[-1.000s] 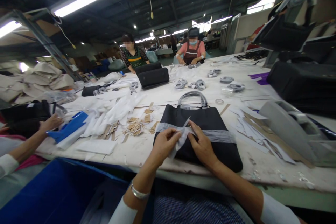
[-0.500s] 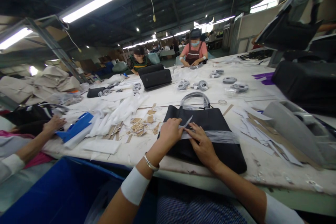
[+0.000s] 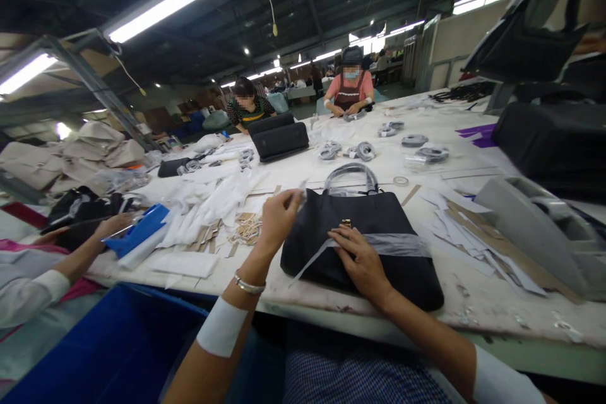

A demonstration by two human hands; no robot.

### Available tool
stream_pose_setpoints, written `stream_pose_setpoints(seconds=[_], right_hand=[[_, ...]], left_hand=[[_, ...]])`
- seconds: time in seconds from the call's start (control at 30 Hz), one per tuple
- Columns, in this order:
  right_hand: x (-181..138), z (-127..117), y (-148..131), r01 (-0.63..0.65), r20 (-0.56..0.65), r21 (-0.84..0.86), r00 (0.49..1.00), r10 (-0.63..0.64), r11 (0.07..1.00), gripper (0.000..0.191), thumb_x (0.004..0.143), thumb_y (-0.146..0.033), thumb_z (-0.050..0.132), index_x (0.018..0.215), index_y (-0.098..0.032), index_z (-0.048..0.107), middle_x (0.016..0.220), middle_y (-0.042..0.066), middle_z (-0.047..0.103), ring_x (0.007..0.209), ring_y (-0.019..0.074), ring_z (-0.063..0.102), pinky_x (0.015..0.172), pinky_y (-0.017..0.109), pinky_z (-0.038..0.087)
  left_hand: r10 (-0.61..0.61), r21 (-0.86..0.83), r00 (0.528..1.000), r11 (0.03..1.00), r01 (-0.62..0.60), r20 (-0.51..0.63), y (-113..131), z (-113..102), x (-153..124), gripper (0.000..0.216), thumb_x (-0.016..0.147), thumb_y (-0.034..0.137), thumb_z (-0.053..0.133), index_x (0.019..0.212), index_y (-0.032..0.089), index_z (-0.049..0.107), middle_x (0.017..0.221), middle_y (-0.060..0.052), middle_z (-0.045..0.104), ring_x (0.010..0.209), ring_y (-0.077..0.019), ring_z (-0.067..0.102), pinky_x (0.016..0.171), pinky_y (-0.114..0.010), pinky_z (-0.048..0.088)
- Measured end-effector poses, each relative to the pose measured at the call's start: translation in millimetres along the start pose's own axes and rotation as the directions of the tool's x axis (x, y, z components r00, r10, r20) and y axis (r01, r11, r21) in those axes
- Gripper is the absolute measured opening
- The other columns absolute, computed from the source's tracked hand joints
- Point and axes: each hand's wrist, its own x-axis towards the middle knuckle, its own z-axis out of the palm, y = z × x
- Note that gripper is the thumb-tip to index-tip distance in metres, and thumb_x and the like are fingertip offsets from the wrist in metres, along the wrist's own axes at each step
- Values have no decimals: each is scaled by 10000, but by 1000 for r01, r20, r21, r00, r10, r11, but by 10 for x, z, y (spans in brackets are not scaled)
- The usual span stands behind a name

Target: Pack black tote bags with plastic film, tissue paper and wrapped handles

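A black handbag lies flat at the table's front edge, its handles wrapped in clear film. A translucent plastic strip runs across the bag, and its loose left end hangs toward the lower left. My right hand rests flat on the bag with fingers stretched over the strip. Just above those fingertips shows a gold clasp. My left hand is raised by the bag's upper left corner, thumb and fingers pinched on a small whitish piece of plastic film.
Left of the bag lie cardboard tags with strings and white wrapping sheets. Paper strips and a grey tape dispenser stand right. A blue bin is below. A co-worker's hand is at left; two people sit opposite.
My left hand has moved up and left from the bag's middle, away from my right hand. The gold clasp now shows, and the strip's left end hangs loose. The co-worker's arm at left shifted right.
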Motion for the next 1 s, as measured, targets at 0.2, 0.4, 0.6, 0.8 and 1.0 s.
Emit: stream_pose_setpoints(seconds=[0.2,0.4,0.6,0.8,1.0], right_hand=[[6,-9,-25,-39,-14,7,999,39,999,333,953,-325,487,1211,-273,691,1328,61,634,1305,248,521,1155,534,325],[0,-17,-1,-10,-2,-5,1000,10,1000,337,958,-306,479,1222,-259,683,1333,57,631,1313,233,513,1159,507,327],[-7,-10,-20,44,-12,-68,999,-44,997,376,956,-285,482,1301,-238,625,1361,65,610,1328,231,497,1155,499,339],[-42,6,-87,164,44,-248,986,-158,955,414,979,-229,419,1368,-234,562,1404,47,574,1379,232,434,1181,521,280],[-61,127,-67,219,285,-350,951,-119,911,519,947,-439,516,1409,-204,526,1463,92,508,1422,316,352,1169,569,264]], left_hand=[[16,13,809,1000,-10,-587,55,-337,-591,534,913,353,618,1398,213,444,1380,-126,536,1246,-253,524,994,-372,470],[231,50,970,971,-235,81,199,236,-1219,490,867,372,682,1308,208,545,1248,-104,634,1155,-267,563,1011,-396,477],[344,309,936,884,-351,78,-103,181,-760,293,975,161,476,1135,279,691,1097,-54,667,1009,-218,565,913,-355,472],[440,414,849,742,-527,292,-456,67,-407,248,943,161,546,1115,260,695,1070,-60,663,1006,-223,568,908,-369,464],[366,304,878,837,-456,310,-730,191,-618,370,923,91,520,1241,242,633,1176,-78,654,1112,-216,564,949,-365,501]])
